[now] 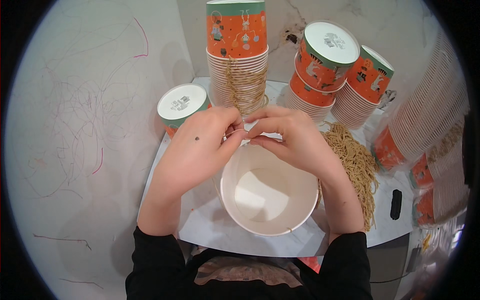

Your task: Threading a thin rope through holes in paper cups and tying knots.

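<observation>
My left hand (192, 150) and right hand (295, 137) pinch thin twine (239, 131) over an open paper cup (267, 192) (light, crushable, I judge) at the table's (210, 225) near edge; grip its rim.

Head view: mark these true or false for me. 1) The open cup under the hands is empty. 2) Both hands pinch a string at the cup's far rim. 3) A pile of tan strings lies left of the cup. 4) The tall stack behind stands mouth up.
1) True: the white cup holds nothing.
2) True: the left hand and right hand meet on a thin string there.
3) False: the string pile lies to its right.
4) False: the tall cup stack is upside down, with strings draped over it.
</observation>
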Available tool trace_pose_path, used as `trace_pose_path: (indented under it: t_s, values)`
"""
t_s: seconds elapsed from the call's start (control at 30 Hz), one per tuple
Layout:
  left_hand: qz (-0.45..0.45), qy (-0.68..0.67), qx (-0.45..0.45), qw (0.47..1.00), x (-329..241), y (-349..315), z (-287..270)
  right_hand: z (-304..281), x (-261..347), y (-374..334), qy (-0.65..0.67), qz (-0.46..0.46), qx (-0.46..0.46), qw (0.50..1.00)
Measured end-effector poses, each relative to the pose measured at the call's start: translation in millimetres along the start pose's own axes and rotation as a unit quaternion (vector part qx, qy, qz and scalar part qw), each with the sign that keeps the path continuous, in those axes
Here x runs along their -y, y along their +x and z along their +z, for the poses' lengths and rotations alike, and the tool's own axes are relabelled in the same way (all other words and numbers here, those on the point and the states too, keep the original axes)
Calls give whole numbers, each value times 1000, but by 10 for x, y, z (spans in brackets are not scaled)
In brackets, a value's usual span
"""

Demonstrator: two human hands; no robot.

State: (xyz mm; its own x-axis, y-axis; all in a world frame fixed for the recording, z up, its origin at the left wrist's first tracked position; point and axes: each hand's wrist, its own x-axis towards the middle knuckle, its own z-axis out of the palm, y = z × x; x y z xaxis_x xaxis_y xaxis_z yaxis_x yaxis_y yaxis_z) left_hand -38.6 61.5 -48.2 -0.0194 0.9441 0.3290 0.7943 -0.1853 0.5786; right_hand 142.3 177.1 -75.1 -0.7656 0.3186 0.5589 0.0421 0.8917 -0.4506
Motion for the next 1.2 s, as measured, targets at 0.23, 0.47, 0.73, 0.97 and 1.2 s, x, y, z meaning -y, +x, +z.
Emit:
trace_pose_path:
  t_s: [0.23,0.47,0.73,0.97,1.2]
  values:
    - [-51,-49,43,997,-86,28,-30,-33,-63,34,190,115,17,975]
    - [-17,-6,31,999,122,68,97,-3,-105,36,199,217,-30,955]
    - [44,-17,-26,999,156,95,165,39,-109,15,62,193,-19,979]
    - [-79,-159,35,983,176,230,157,-12,-24,27,35,137,-13,990]
    - [-136,-253,32,957,168,271,150,71,-73,41,141,136,-41,980]
